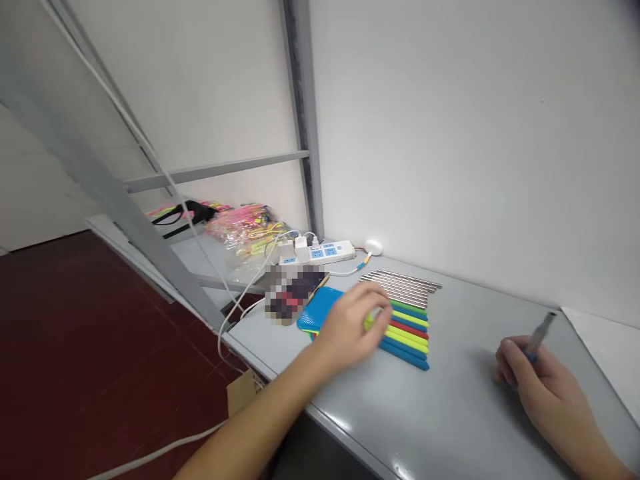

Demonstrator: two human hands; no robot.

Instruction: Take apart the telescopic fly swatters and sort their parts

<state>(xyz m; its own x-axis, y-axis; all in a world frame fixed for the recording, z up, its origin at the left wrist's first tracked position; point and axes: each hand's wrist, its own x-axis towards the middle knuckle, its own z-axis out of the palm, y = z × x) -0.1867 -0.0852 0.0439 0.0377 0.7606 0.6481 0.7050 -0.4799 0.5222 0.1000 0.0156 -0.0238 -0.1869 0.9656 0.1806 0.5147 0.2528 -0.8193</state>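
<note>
My left hand is over the left part of a row of coloured sticks in green, yellow, blue and red. Its fingers curl in toward the thumb, and whether a stick is between them is hidden. Just behind the row lie several thin silver metal rods, side by side. A blue textured pouch sits left of this hand, partly covered by it. Off to the right, my right hand is closed around a slim silver stick that points up, blurred, with a blue part at the fingers.
A white power strip with plugs and cables stands against the wall, beside a round white device. A pixelated flat item lies near the pouch. Plastic bags of colourful cords fill a shelf behind a grey metal post. A white sheet lies at right.
</note>
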